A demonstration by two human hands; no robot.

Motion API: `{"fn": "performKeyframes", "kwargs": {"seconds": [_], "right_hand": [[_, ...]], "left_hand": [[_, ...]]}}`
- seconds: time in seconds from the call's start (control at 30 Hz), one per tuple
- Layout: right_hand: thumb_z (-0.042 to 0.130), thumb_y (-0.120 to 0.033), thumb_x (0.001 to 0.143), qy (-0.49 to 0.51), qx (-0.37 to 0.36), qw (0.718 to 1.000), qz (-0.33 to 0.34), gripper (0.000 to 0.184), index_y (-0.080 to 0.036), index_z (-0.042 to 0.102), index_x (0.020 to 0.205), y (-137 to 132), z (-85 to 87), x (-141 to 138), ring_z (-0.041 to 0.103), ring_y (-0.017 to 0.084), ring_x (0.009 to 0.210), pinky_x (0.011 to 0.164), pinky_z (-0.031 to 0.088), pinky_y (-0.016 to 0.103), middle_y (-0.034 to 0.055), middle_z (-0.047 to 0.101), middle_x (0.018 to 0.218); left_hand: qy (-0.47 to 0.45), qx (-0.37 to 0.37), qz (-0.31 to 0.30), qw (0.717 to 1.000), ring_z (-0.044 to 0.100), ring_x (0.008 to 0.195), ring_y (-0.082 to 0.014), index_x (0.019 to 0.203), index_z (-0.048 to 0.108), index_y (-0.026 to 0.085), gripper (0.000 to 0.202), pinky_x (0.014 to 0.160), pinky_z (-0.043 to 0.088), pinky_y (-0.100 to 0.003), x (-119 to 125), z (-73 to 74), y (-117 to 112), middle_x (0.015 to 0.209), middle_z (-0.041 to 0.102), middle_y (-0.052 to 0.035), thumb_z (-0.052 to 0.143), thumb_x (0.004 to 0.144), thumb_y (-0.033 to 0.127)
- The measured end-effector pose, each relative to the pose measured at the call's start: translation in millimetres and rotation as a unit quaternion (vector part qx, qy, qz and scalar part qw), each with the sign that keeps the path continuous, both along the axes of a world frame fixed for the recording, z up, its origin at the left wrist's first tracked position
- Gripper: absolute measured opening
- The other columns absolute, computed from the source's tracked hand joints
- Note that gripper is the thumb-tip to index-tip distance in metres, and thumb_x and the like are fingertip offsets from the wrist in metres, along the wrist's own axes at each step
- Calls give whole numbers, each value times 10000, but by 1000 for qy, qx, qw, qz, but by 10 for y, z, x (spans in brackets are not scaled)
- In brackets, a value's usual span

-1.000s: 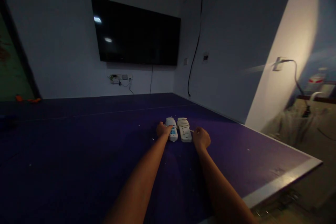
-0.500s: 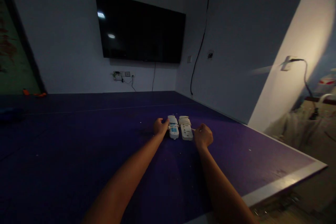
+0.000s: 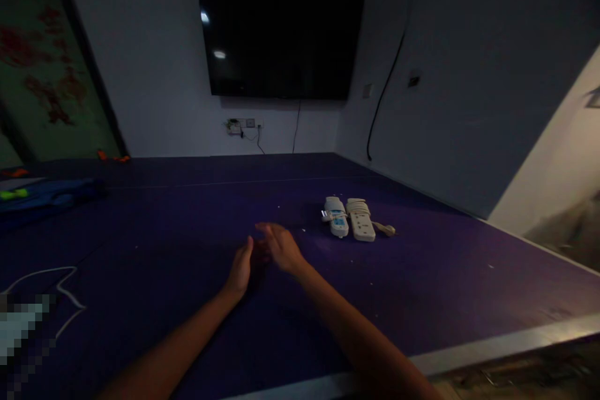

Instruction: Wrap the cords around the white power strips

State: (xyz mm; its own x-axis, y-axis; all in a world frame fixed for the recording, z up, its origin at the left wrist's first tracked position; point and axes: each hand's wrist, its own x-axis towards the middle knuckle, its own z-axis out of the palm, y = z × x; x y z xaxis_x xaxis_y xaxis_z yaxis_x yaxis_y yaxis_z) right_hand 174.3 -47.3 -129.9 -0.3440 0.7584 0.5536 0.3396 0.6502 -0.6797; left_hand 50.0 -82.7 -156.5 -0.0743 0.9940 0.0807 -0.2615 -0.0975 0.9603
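Two white power strips lie side by side on the dark purple table (image 3: pixel 422 287): the left one (image 3: pixel 336 217) has a blue label, the right one (image 3: pixel 360 220) has its cord wound around it and a plug lying at its right end. My left hand (image 3: pixel 240 269) and my right hand (image 3: pixel 280 245) hover over the table to the left of the strips, close together, fingers stretched out and holding nothing. Both hands are well apart from the strips.
A black TV (image 3: pixel 280 37) hangs on the far wall above a wall socket (image 3: pixel 241 125). A white cord (image 3: pixel 49 287) lies at the near left. Blue and green objects (image 3: pixel 42 192) sit at the far left. The table's pale edge (image 3: pixel 506 344) runs along the front right.
Both hands have let go of the power strips and moved left and nearer to me, opening up. The view has swung left, bringing the white cord into sight.
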Motion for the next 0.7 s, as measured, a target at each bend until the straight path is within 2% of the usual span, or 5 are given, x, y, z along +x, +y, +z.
{"fn": "performKeyframes", "kwargs": {"seconds": [0.1, 0.2, 0.33, 0.5, 0.7], "right_hand": [[155, -639, 913, -26, 2, 998, 59, 729, -172, 671, 1130, -53, -229, -219, 617, 259, 1048, 935, 427, 411, 147, 678, 1098], [211, -663, 894, 7, -22, 998, 52, 714, -175, 675, 1133, -75, -356, -211, 612, 267, 1061, 948, 422, 424, 147, 676, 1102], [239, -734, 839, 115, -110, 987, 31, 771, -165, 734, 998, -82, -362, -166, 629, 273, 1016, 915, 450, 421, 147, 697, 1031], [185, -835, 746, 220, -245, 944, 20, 897, -153, 756, 863, -25, -354, -152, 645, 279, 947, 834, 483, 426, 150, 721, 900], [199, -848, 731, 274, -331, 902, 32, 901, -131, 743, 775, 33, -336, -54, 646, 286, 939, 824, 485, 437, 175, 709, 824]], "left_hand": [[-70, -60, -14, 996, 665, 861, -249, 735, 658, 144, 642, 739, 511, -343, -145, -83, 56, 763, 707, -99, 573, 612, 769], [-93, -90, -37, 991, 673, 804, -230, 666, 649, 140, 608, 722, 508, -322, -224, -126, 95, 709, 700, -96, 557, 659, 741], [-104, -90, -64, 988, 671, 727, -196, 703, 686, 123, 616, 704, 499, -298, -262, -119, 108, 735, 710, -109, 449, 786, 685], [-119, -116, -41, 985, 653, 638, -158, 714, 691, 114, 604, 719, 502, -283, -282, -79, 116, 772, 711, -113, 362, 878, 593], [-131, -131, -29, 982, 646, 613, -145, 724, 687, 107, 498, 668, 505, -264, -251, -55, 109, 706, 699, -102, 431, 895, 498]]}}
